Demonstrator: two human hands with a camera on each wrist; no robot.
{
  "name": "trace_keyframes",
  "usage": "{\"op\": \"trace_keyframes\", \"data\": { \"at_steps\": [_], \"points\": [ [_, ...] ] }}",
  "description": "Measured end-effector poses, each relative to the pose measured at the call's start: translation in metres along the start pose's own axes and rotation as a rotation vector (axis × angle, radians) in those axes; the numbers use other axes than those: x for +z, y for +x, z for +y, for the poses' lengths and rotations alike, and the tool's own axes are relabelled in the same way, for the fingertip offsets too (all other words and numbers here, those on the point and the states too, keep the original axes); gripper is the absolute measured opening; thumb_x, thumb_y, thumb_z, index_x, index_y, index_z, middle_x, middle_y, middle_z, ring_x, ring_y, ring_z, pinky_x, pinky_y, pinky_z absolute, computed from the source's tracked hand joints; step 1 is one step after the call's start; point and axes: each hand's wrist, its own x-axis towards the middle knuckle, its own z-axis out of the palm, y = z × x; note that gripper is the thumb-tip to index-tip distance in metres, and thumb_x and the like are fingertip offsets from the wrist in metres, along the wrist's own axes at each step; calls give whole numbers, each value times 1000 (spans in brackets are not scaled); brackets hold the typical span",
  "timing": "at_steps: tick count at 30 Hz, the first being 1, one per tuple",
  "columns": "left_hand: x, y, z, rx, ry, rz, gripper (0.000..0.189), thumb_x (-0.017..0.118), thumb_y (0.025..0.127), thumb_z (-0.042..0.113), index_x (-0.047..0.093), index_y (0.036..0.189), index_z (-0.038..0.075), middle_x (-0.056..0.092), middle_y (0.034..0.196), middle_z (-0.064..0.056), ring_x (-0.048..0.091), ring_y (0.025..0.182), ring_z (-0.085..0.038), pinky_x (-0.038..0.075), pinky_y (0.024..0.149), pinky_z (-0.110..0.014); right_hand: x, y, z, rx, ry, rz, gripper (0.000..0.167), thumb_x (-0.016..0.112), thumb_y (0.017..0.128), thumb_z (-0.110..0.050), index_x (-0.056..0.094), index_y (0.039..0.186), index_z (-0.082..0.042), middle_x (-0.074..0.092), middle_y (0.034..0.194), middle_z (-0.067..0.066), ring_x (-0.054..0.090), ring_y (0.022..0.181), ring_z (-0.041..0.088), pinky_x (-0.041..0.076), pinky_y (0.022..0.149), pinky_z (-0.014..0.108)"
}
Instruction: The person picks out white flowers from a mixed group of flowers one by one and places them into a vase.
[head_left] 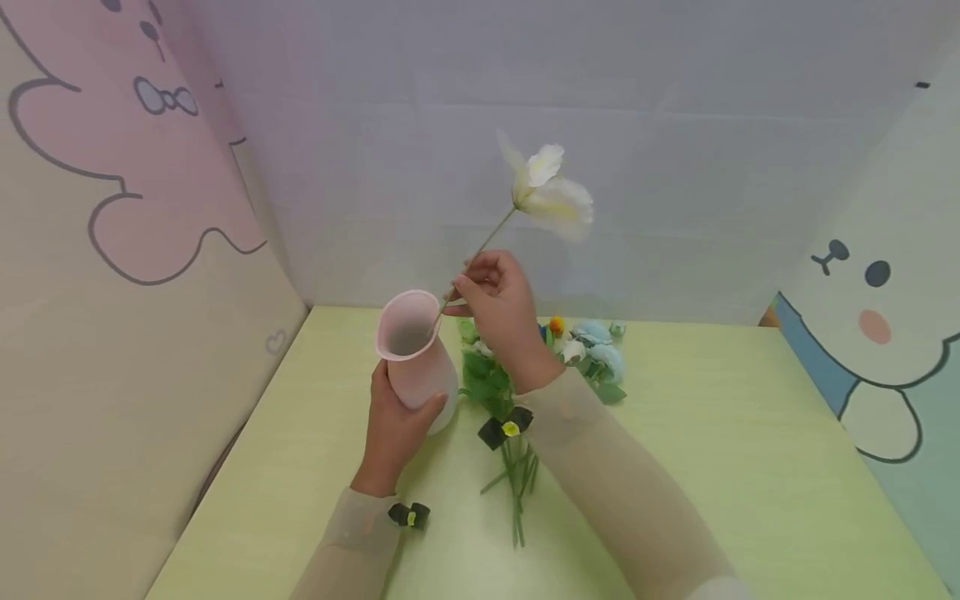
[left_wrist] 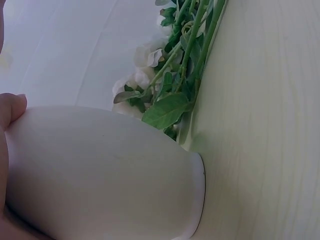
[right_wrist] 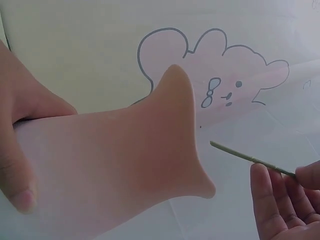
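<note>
My left hand [head_left: 397, 429] grips a pale pink vase [head_left: 423, 379] round its body, the thumb lying across the near side. The vase's flared mouth faces up toward the head camera, and its base [left_wrist: 198, 195] is right at the tabletop in the left wrist view. Between thumb and fingers, my right hand [head_left: 506, 317] pinches the thin green stem [right_wrist: 240, 153] of a white flower [head_left: 551, 196] with wide petals. In the right wrist view, the cut end of that stem points at the mouth, a small gap away from the rim.
A bunch of artificial flowers lies on the yellow table [head_left: 720, 467] right of the vase, with green leaves [head_left: 483, 379], pale blue blooms [head_left: 606, 358], an orange one [head_left: 557, 325] and bare stems [head_left: 516, 492] toward me. Cartoon-printed panels stand left and right, a plain wall [head_left: 675, 200] behind.
</note>
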Motion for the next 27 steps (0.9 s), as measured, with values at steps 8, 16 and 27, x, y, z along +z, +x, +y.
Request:
{"op": "trace_keyframes", "data": {
  "at_steps": [8,16,27],
  "points": [
    [0,0,0,-12,-24,-9,98,90,81,26,29,158,20,42,146,-6,49,125,-31,40,102,-58,8,1,3,15,-82,0,16,60,102,3,54,116,-1,59,101,15,66,87,28,61,75,42],
    [0,1,-2,-13,-1,0,100,91,80,25,29,157,17,43,145,-6,50,125,-29,42,102,-56,15,0,6,38,-272,-22,25,63,100,0,56,123,-2,59,102,14,66,87,27,61,73,36],
    [0,1,-2,5,-4,6,102,92,79,26,28,158,17,43,146,-7,49,126,-30,41,102,-57,21,-1,2,6,-577,-74,43,66,99,-10,51,139,-9,64,99,4,65,87,16,57,78,33]
  ]
}}
